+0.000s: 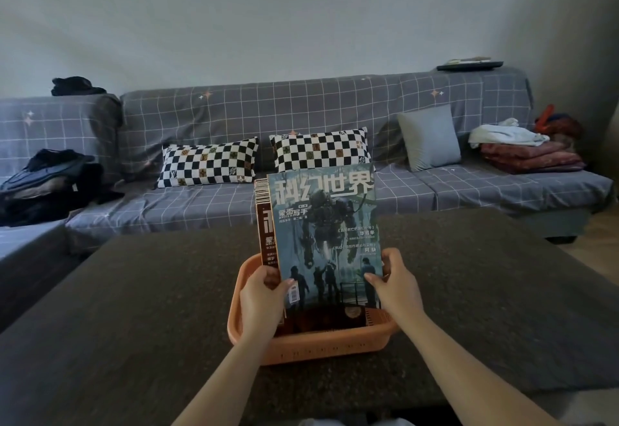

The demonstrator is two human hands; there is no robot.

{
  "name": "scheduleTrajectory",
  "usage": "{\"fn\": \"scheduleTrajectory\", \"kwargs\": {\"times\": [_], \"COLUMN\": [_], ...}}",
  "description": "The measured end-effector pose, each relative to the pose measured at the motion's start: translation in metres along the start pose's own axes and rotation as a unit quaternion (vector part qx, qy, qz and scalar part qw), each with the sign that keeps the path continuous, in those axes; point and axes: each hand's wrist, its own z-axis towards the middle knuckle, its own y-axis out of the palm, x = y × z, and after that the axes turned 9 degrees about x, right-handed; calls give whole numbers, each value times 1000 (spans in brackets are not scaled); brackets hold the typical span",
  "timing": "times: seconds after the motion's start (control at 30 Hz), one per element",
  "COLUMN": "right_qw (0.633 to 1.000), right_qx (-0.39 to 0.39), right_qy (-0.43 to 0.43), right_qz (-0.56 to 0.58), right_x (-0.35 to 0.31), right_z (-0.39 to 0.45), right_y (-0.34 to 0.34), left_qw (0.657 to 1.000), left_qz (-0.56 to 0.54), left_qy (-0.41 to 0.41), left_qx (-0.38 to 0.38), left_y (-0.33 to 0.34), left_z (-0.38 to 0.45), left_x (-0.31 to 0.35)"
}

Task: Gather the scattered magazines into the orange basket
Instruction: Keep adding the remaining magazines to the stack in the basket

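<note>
A stack of magazines (323, 224) stands upright in the orange basket (311, 345) on the dark table. The front cover is blue-green with a large robot figure; a brown-covered magazine (266, 234) shows behind it on the left. My left hand (263, 298) grips the stack's lower left edge, thumb on the front cover. My right hand (395, 285) grips the lower right edge, thumb on the cover too. Another dark magazine lies flat on the basket's floor (328, 320).
The dark speckled table (134, 308) spreads around the basket. Behind it is a grey checked sofa (301, 111) with two chequered pillows, a grey cushion (430, 137), dark clothes (47, 181) on the left and folded blankets (529, 154) on the right.
</note>
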Motion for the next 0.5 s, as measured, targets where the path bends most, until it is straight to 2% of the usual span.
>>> {"fn": "scheduleTrajectory", "kwargs": {"times": [0.2, 0.5], "right_qw": [997, 990], "right_qx": [9, 12], "right_qy": [-12, -40], "right_qz": [-72, -136], "right_x": [-1, -2], "right_z": [-3, -7], "right_y": [13, 29], "left_qw": [998, 994], "left_qz": [14, -11], "left_qy": [19, -48], "left_qx": [60, 101], "left_y": [2, -3], "left_z": [-6, -7], "left_x": [-2, -5]}}
